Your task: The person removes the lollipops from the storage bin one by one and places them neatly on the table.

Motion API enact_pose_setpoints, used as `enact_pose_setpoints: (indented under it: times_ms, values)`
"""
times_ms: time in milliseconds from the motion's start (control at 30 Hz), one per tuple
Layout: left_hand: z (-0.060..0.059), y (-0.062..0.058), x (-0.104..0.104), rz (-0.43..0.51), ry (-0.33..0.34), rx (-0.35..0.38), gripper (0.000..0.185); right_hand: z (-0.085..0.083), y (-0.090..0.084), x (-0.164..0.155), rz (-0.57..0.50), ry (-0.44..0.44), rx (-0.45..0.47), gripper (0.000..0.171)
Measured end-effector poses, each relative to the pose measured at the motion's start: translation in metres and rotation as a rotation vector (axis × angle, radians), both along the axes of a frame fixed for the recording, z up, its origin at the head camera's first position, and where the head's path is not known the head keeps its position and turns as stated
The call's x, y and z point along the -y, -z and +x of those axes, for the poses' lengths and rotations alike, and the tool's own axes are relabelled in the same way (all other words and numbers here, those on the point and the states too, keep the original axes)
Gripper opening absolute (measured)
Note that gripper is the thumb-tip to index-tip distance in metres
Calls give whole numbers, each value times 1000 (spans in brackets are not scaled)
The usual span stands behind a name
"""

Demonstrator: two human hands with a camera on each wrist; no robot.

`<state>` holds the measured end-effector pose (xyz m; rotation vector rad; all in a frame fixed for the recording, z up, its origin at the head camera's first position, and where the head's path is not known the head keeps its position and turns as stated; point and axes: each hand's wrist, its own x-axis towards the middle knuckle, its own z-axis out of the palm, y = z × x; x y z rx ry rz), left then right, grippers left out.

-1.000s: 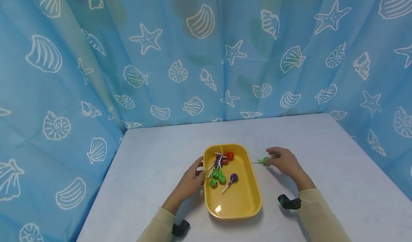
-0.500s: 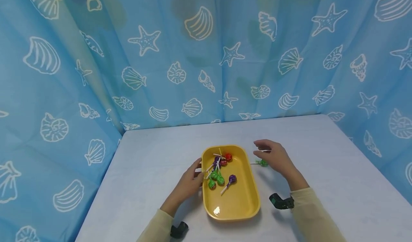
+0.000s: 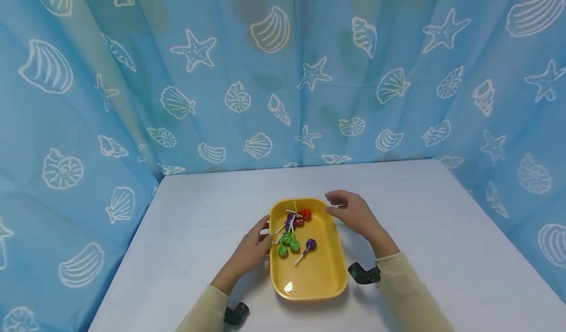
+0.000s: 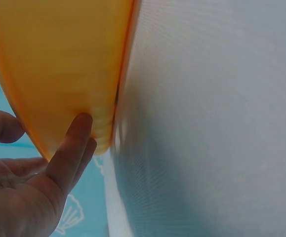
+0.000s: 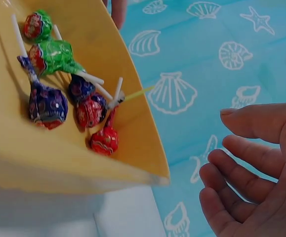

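The white table [image 3: 442, 234] carries the yellow tray [image 3: 318, 278] between your hands. Your left hand [image 3: 252, 248] rests straight fingers against its left wall. Your right hand [image 3: 353, 214] hovers loosely open, holding nothing, beside the far right rim. The lollipops [image 3: 294, 231] lie inside the tray, nearer your left fingertips.

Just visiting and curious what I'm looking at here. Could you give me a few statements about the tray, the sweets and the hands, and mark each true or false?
1. The tray is yellow. True.
2. The left hand touches the tray's side. True.
3. The right hand holds a lollipop. False: its fingers are relaxed and hold nothing.
4. The lollipops lie in the tray's near end. False: they cluster in the far half.
5. The table is bright red. False: it is pale grey-white.
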<state>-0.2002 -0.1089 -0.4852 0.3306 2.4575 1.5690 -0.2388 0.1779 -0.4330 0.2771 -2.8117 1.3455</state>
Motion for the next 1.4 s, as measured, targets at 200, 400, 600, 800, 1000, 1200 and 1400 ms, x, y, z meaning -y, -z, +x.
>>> enact_pose_setpoints:
  times_ms: [200,400,600,800,1000,1200,1400]
  values:
    - [-1,0,5,-1,-3,-4,59,-2,0,14,-10,-30,8,40]
    - [-4,-2,8,-1,-1,-1,60,-7,0,26,-25,-60,11,39]
    - [-5,-2,9,1,2,-11,59,-10,-2,37,-33,-83,24,38]
    - [-6,-2,8,-1,2,-8,59,-11,-1,43,-32,-92,37,36]
    - [-6,-6,8,-15,-3,-7,59,-12,1,51,-27,-92,54,35]
    - [-6,-7,9,-16,-12,-11,59,-13,2,56,-29,-119,71,36]
    - [-1,1,3,16,9,-16,59,-12,11,54,-8,-105,95,35]
